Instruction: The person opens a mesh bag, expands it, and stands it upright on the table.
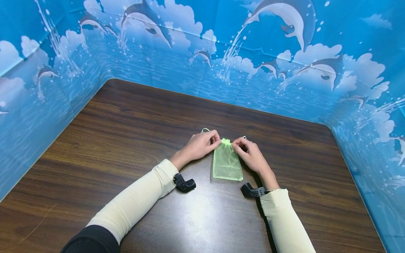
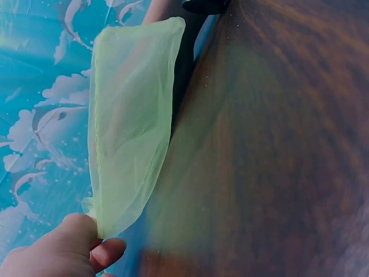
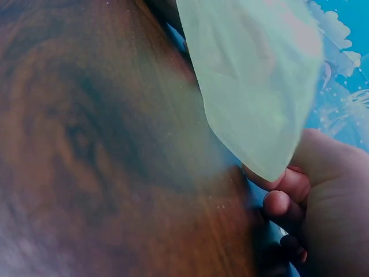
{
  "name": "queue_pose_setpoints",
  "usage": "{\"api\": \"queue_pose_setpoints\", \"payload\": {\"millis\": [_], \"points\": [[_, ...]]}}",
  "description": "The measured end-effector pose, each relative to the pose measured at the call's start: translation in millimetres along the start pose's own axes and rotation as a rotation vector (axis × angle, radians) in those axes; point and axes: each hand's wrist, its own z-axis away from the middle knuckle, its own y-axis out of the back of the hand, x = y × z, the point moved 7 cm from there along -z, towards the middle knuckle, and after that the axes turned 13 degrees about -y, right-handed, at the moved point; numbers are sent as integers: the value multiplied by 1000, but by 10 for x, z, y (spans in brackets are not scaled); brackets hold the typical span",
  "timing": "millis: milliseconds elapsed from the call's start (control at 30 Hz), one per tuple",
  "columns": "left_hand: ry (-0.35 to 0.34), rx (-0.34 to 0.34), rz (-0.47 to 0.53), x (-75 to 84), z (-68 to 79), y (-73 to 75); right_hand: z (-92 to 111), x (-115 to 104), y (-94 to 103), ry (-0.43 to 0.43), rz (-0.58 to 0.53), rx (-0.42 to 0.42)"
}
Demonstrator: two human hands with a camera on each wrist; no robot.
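A sheer light-green drawstring pouch (image 1: 227, 164) hangs or lies between the two hands in the head view, its neck gathered at the top. At the left side of that neck, my left hand (image 1: 202, 143) pinches between thumb and forefinger. My right hand (image 1: 250, 153) pinches the opposite side. Pale cord loops stick out beyond both hands. In the left wrist view the pouch (image 2: 132, 127) rises from the left thumb and fingers. Close to the right wrist camera, the pouch (image 3: 253, 81) narrows down to the right fingertips. Whether anything is inside cannot be made out.
A dark wood-grain table (image 1: 126, 116) spreads beneath the hands. Behind and beside it hangs a blue curtain (image 1: 177, 63) printed with dolphins and clouds. Black camera mounts (image 1: 184, 183) sit on both wrists over cream sleeves.
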Motion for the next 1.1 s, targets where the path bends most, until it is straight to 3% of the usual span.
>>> {"api": "queue_pose_setpoints", "payload": {"millis": [533, 1100], "points": [[8, -29, -10, -12, 4, -17, -9, 8, -7, -11, -30, 2], [7, 3, 9, -16, -4, 3, 3, 13, 10, -37, -37, 14]]}}
